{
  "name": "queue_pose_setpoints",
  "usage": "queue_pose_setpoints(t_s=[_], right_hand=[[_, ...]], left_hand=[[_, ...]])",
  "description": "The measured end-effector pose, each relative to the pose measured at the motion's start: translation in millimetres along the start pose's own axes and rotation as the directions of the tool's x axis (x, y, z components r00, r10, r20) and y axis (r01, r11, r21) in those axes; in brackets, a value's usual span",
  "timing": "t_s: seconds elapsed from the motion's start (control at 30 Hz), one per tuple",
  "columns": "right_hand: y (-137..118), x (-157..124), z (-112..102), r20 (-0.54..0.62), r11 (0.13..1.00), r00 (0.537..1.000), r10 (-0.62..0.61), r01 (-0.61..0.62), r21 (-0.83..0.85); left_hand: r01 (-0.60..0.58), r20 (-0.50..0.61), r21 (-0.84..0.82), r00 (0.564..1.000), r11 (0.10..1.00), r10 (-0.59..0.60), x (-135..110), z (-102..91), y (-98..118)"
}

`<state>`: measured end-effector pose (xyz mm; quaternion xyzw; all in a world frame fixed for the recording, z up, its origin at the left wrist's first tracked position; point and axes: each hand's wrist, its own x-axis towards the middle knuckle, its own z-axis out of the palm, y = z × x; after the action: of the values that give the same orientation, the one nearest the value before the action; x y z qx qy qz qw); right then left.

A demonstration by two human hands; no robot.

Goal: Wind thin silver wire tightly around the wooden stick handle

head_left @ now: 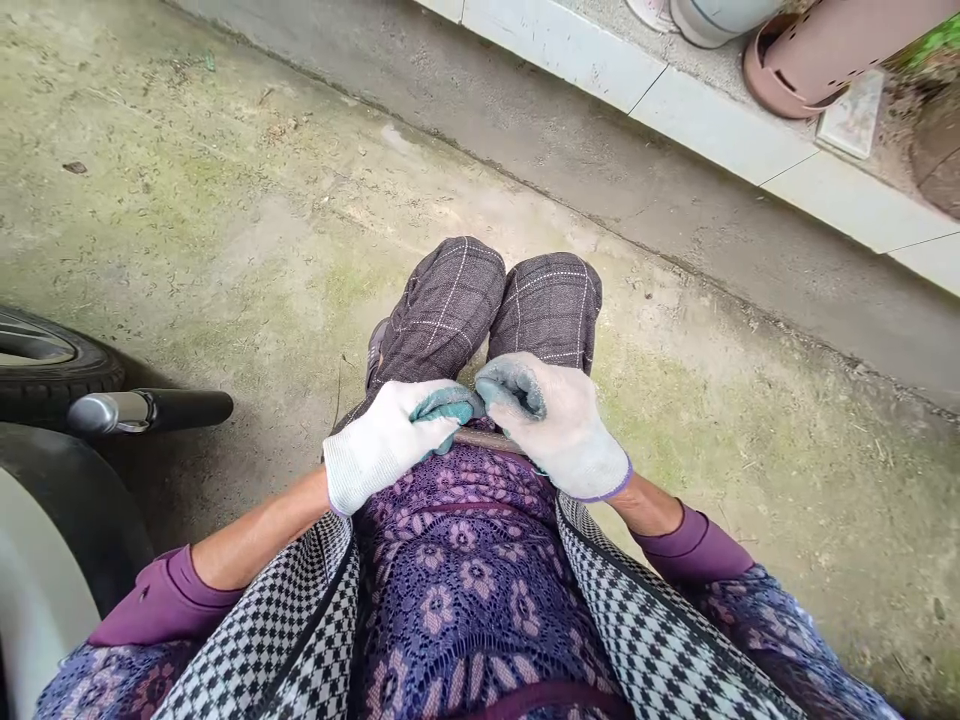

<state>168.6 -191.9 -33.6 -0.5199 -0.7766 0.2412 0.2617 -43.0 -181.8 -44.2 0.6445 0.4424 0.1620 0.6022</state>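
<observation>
My left hand [394,445] and my right hand [555,425] wear white knit gloves with teal rubber-coated palms. They meet above my lap, over my plaid-trousered knees [499,310]. A thin brown stick [487,440] runs between them, held in both curled hands. Its ends are hidden inside the gloves. The hands nearly touch at the fingertips, and they rest just above my purple lace top [457,570].
A vehicle tyre [52,370] and a black handle with a chrome end [150,410] stand close on my left, beside a white curved panel [37,580]. Mossy concrete surrounds me. A white tiled kerb [712,130] with a pink plastic pot [817,60] lies ahead.
</observation>
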Motion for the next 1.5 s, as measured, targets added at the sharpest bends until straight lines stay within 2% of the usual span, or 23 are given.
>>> queue_pose_setpoints(t_s=[0.07, 0.13, 0.23, 0.3, 0.37, 0.53, 0.6, 0.7, 0.8, 0.9, 1.0, 1.07, 1.13, 1.23, 1.3, 1.4, 1.47, 1.5], right_hand=[[2.3, 0.9, 2.8, 0.005, 0.998, 0.999, 0.04, -0.039, -0.058], [3.5, 2.4, 1.3, 0.062, 0.99, 0.997, 0.045, -0.036, -0.139], [2.9, 4.7, -6.7, 0.213, 0.975, 0.977, -0.007, 0.054, -0.217], [2.7, 5.4, -12.8, 0.304, 0.975, 0.951, -0.055, 0.117, -0.19], [3.7, 5.4, -17.4, 0.355, 0.99, 0.933, -0.067, 0.107, -0.094], [6.7, 4.9, -18.5, 0.37, 0.971, 0.929, 0.006, -0.095, 0.221], [5.0, 5.9, -16.6, 0.352, 0.939, 0.936, 0.034, -0.151, 0.309], [0.6, 7.3, -13.0, 0.258, 0.91, 0.961, 0.096, -0.19, 0.37], [-1.9, 6.6, -8.8, 0.191, 0.912, 0.971, 0.14, -0.202, 0.356], [-0.9, 4.4, -4.6, 0.194, 0.901, 0.966, 0.172, -0.233, 0.365], [0.8, 2.9, -2.1, 0.217, 0.89, 0.959, 0.182, -0.254, 0.379], [1.0, 3.0, -1.5, 0.224, 0.888, 0.959, 0.176, -0.253, 0.384], [0.2, 3.9, -0.7, 0.234, 0.883, 0.956, 0.178, -0.26, 0.39], [-0.7, 6.4, 2.1, 0.249, 0.854, 0.947, 0.203, -0.295, 0.428], [0.4, 8.8, 5.2, 0.248, 0.802, 0.942, 0.226, -0.324, 0.502], [5.2, 12.7, 10.2, 0.276, 0.679, 0.925, 0.261, -0.379, 0.629], [8.7, 14.5, 13.1, 0.319, 0.61, 0.902, 0.292, -0.432, 0.664], [9.9, 14.9, 14.3, 0.335, 0.588, 0.889, 0.311, -0.457, 0.667]], left_hand=[[-0.053, -0.048, 0.227, 0.997, 0.972, 0.066, -2.8, -0.9, 0.2], [-0.065, -0.068, 0.425, 0.992, 0.903, 0.103, -6.1, -4.7, 2.6], [-0.052, -0.055, 0.56, 0.993, 0.827, 0.1, -9.2, -12.2, 8.0], [-0.008, -0.065, 0.555, 0.997, 0.832, 0.052, -9.2, -16.0, 10.2], [0.022, -0.072, 0.499, 0.997, 0.866, 0.017, -7.8, -18.2, 10.3], [-0.05, -0.028, 0.352, 0.998, 0.935, 0.064, -4.6, -17.7, 8.0], [-0.051, -0.033, 0.302, 0.997, 0.952, 0.063, -5.2, -16.3, 8.3], [-0.034, -0.055, 0.273, 0.997, 0.961, 0.05, -7.8, -14.2, 7.9], [-0.027, -0.011, 0.309, 0.999, 0.951, 0.033, -9.8, -13.8, 5.2], [-0.02, 0.036, 0.377, 0.999, 0.926, 0.007, -8.8, -15.6, 2.7], [-0.022, -0.015, 0.5, 0.999, 0.866, 0.034, -7.4, -17.9, 3.8], [-0.055, -0.087, 0.616, 0.987, 0.786, 0.137, -8.4, -18.2, 6.1], [-0.116, -0.109, 0.737, 0.952, 0.666, 0.287, -10.8, -17.4, 7.6], [-0.238, -0.013, 0.855, 0.878, 0.461, 0.478, -13.6, -15.9, 5.1], [-0.296, 0.048, 0.881, 0.831, 0.368, 0.554, -13.5, -15.7, 0.8], [-0.345, 0.085, 0.881, 0.788, 0.324, 0.61, -10.2, -15.6, -5.4], [-0.378, 0.092, 0.854, 0.786, 0.357, 0.611, -7.2, -13.1, -7.3], [-0.384, 0.079, 0.83, 0.799, 0.405, 0.596, -5.8, -10.7, -7.3]])
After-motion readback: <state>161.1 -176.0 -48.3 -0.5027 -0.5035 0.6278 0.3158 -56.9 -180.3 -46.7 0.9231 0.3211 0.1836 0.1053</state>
